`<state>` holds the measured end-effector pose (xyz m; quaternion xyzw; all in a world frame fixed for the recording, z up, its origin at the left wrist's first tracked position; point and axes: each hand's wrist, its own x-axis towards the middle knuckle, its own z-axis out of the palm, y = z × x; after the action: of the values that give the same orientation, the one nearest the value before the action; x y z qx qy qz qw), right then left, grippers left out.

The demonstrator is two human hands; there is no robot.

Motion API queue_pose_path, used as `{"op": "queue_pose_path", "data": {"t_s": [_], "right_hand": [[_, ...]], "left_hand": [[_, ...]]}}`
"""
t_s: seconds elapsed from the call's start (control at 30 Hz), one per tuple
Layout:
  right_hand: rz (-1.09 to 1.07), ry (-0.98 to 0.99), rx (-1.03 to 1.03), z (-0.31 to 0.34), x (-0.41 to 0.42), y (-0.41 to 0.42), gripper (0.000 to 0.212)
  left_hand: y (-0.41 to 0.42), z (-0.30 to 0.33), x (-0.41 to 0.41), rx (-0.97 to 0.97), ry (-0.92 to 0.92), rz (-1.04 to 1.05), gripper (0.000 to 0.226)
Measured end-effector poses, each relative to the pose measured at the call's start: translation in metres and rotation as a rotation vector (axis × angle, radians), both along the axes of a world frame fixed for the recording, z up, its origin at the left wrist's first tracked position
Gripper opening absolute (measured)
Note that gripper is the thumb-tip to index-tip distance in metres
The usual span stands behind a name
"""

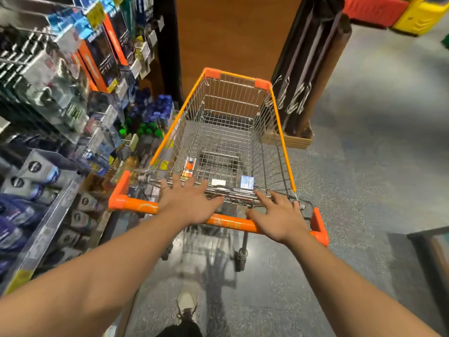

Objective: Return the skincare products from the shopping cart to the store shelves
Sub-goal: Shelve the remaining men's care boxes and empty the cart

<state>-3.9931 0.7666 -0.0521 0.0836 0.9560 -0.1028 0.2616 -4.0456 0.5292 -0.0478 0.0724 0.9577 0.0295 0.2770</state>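
A wire shopping cart (279,117) with orange trim stands in front of me in the aisle. On its floor lie an orange and white box (190,166), a small white box (218,182) and a blue box (247,182). My left hand (188,200) lies over the orange handle bar (138,205) with fingers spread and straight, reaching over the basket's near edge. My right hand (277,215) rests the same way on the bar further right, fingers straight. Neither hand holds a product.
Store shelves (60,117) packed with boxed and bottled products run along the left, close to the cart's side. A brown pillar (233,40) and dark rolled goods (313,69) in a cardboard box stand beyond the cart. Speckled grey floor (364,154) opens to the right.
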Motion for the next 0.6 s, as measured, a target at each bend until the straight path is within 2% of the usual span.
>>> {"op": "queue_pose_path", "data": {"t_s": [0.33,0.5,0.6], "right_hand": [[-0.049,-0.011,-0.04,0.002,-0.012,0.002,0.082],[-0.101,0.05,-0.042,0.0,-0.035,-0.004,0.064],[-0.122,0.053,-0.097,-0.016,-0.07,-0.005,0.059]], "left_hand": [[0.002,-0.006,-0.018,0.029,-0.036,-0.03,0.09],[0.005,-0.008,-0.034,0.033,-0.032,-0.045,0.081],[0.007,-0.012,-0.058,0.072,-0.071,-0.017,0.088]]}}
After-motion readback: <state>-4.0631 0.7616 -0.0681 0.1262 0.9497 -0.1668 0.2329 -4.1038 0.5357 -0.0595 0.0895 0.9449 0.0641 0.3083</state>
